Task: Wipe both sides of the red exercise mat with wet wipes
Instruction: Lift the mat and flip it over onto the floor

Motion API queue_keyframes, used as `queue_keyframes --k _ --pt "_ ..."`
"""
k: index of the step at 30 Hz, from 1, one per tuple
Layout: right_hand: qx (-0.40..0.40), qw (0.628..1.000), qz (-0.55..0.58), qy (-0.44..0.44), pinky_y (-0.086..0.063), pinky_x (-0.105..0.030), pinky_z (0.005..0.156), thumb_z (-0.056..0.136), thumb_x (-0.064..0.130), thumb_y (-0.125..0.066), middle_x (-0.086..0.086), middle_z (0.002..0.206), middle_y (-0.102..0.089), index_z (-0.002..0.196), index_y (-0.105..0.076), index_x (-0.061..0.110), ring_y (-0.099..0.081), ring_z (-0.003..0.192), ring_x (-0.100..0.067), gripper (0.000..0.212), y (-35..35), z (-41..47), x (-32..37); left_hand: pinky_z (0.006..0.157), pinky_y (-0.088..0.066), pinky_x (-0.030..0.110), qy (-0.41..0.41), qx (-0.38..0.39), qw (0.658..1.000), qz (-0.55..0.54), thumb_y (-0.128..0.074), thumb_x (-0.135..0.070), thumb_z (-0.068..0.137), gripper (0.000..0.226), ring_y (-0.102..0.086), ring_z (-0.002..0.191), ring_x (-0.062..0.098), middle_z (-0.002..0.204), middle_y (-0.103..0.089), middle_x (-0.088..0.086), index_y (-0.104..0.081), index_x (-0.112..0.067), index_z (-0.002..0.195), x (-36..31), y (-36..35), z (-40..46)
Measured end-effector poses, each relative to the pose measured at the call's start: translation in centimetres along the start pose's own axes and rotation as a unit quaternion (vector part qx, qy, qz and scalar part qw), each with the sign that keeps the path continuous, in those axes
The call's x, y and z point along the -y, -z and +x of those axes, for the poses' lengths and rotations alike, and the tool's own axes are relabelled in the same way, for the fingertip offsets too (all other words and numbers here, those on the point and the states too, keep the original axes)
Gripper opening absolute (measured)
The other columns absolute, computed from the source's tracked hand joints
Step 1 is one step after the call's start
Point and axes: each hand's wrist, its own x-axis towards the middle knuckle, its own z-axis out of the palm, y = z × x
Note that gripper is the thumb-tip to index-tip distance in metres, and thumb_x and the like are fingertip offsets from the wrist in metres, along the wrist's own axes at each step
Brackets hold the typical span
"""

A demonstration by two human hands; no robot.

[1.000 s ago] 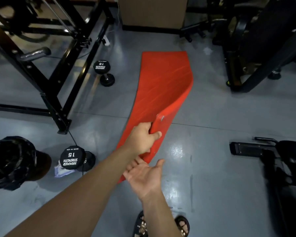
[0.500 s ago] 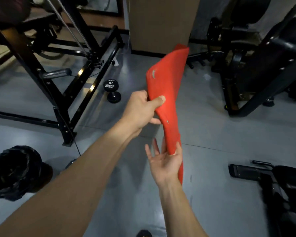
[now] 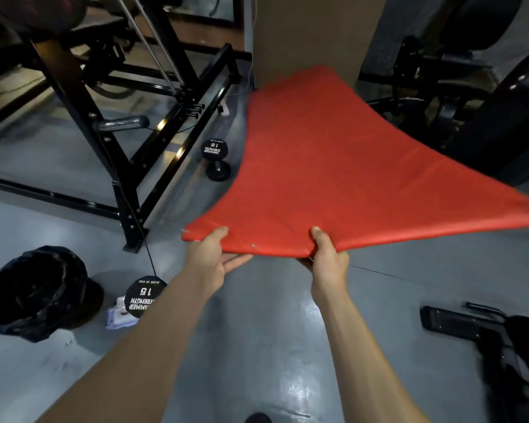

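The red exercise mat (image 3: pixel 333 178) is lifted off the grey floor and spread out in the air in front of me, its far end blurred near the brown box. My left hand (image 3: pixel 209 254) grips its near edge close to the left corner, thumb on top and fingers underneath. My right hand (image 3: pixel 327 257) grips the same near edge further right, thumb on top. A pack of wet wipes (image 3: pixel 119 315) lies on the floor at the left, partly behind a dumbbell.
A black bin bag (image 3: pixel 34 291) sits at the lower left. Two black dumbbells (image 3: pixel 144 296) (image 3: pixel 216 155) stand on the floor beside a black machine frame (image 3: pixel 126 166). A brown box (image 3: pixel 312 35) is behind the mat. Black gym machines (image 3: pixel 486 123) (image 3: pixel 501 340) stand at the right.
The mat went from lying on the floor with one corner peeled up to fully lifted and spread flat in the air. My right hand has taken hold of its edge.
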Motion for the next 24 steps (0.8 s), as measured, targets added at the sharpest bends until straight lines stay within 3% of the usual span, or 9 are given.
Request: queue_keyframes --k 3,7,9,13,16,20,24 --pt "-0.004 0.999 -0.041 -0.027 -0.062 -0.039 0.065 0.094 0.013 -0.068 -0.005 0.103 -0.074 0.106 -0.068 0.019 -0.072 0.085 -0.02 0.013 3.1 0.6 -2.1 0.046 -0.06 0.039 0.041 -0.009 0.998 0.036 -0.051 -0.003 0.104 0.026 -0.073 0.074 0.03 0.101 -0.071 0.015 -0.056 -0.007 0.13 3.8 1.3 1.6" --pt "0.006 0.99 -0.048 -0.131 -0.062 -0.049 0.08 0.092 0.012 -0.071 -0.005 0.09 -0.074 0.101 -0.068 0.016 -0.071 0.081 -0.024 0.01 6.7 0.4 -5.5 0.046 -0.06 0.039 0.062 -0.027 0.995 0.074 -0.052 -0.001 0.104 0.036 -0.07 0.082 0.034 0.113 -0.069 0.02 -0.052 -0.001 0.14 7.9 4.3 2.6" --pt "0.019 0.981 -0.027 -0.191 -0.062 -0.047 0.083 0.092 0.018 -0.073 -0.006 0.089 -0.073 0.102 -0.069 0.015 -0.07 0.082 -0.03 0.011 9.0 0.6 -6.6 0.049 -0.061 0.04 0.054 -0.034 0.994 0.084 -0.055 0.0 0.103 0.033 -0.071 0.084 0.035 0.111 -0.071 0.018 -0.052 -0.001 0.136 8.6 5.7 3.0" --pt "-0.069 0.944 0.123 -0.297 -0.063 -0.046 0.065 0.095 0.047 -0.066 -0.014 0.102 -0.066 0.121 -0.068 0.021 -0.074 0.078 -0.032 0.036 16.1 2.4 -8.9 0.055 -0.064 0.043 0.031 -0.023 0.993 0.115 -0.057 0.003 0.101 0.02 -0.073 0.083 0.033 0.099 -0.075 0.012 -0.058 -0.006 0.118 9.7 7.9 3.0" --pt "-0.116 0.914 0.147 -0.36 -0.062 -0.042 0.051 0.101 0.037 -0.06 -0.021 0.083 -0.071 0.142 -0.054 0.005 -0.073 0.058 -0.032 0.053 19.9 2.1 -14.2 0.054 -0.063 0.043 0.043 -0.026 0.988 0.149 -0.058 0.004 0.1 0.019 -0.075 0.076 0.03 0.085 -0.079 0.005 -0.062 -0.013 0.105 11.9 9.9 2.5" --pt "-0.095 0.927 0.145 -0.332 -0.06 -0.035 0.048 0.105 0.024 -0.052 -0.018 0.088 -0.075 0.128 -0.06 0.005 -0.074 0.061 -0.027 0.03 20.2 2.5 -16.8 0.05 -0.062 0.04 0.05 -0.087 0.987 0.127 -0.058 0.006 0.099 0.021 -0.069 0.085 0.033 0.098 -0.071 0.009 -0.059 -0.009 0.113 13.4 11.5 3.5" --pt "-0.032 0.965 0.155 -0.209 -0.059 -0.03 0.048 0.103 0.015 -0.055 -0.011 0.08 -0.073 0.109 -0.062 0.007 -0.072 0.059 -0.02 0.012 14.4 9.1 -9.8 0.046 -0.06 0.033 0.041 -0.031 0.997 0.061 -0.053 0.001 0.103 0.01 -0.07 0.081 0.024 0.122 -0.065 0.017 -0.059 -0.006 0.105 9.8 5.8 6.8"
